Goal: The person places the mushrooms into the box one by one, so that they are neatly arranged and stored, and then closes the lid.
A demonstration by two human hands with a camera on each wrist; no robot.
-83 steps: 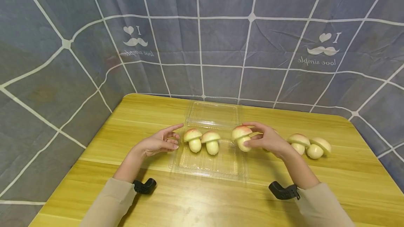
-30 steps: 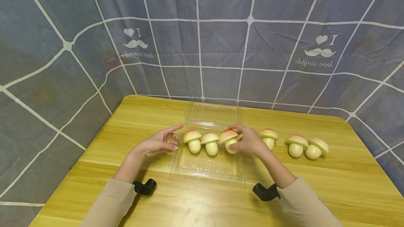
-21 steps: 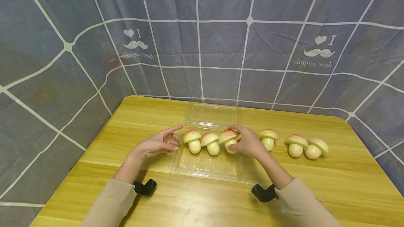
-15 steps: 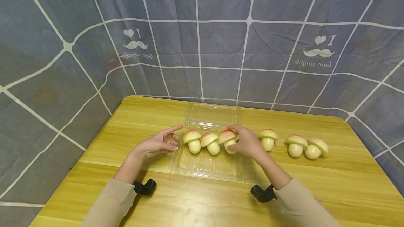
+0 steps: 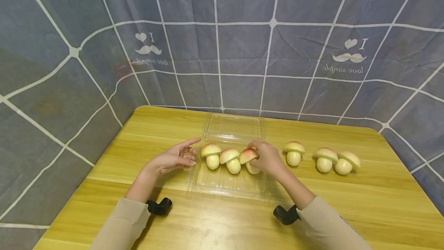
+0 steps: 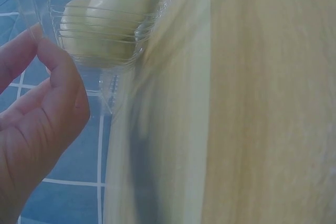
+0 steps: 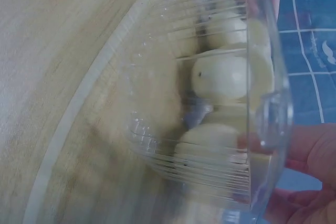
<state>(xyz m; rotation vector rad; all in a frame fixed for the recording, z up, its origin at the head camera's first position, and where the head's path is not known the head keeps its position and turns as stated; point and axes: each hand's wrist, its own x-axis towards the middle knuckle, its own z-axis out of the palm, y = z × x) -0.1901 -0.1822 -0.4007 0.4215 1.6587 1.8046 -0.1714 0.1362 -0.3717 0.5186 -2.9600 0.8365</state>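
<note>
In the head view, a clear plastic clamshell box (image 5: 225,186) lies with its lid (image 5: 234,126) folded back. Two pale yellow mushrooms with pink-tinged caps, a left one (image 5: 212,161) and a middle one (image 5: 233,165), lie side by side in it. My right hand (image 5: 268,159) pinches a third mushroom (image 5: 248,155) beside them, thumb and finger on either side; its stem is partly hidden by the thumb. My left hand (image 5: 175,157) stays at the box's left edge, index finger extended and thumb apart. The left wrist view shows its fingertips (image 6: 37,31) against the clear rim.
To the right of the box, three more mushrooms sit on the wooden table (image 5: 222,227): a single one (image 5: 294,153), then a pair, one upright (image 5: 325,159) and one leaning (image 5: 347,162). A grey checked curtain (image 5: 243,49) hangs behind and to the left of the table.
My right hand has carried its mushroom leftward into the box beside the other two, then slightly nearer me. The middle mushroom has shifted and tilted a little. My left hand stays put.
</note>
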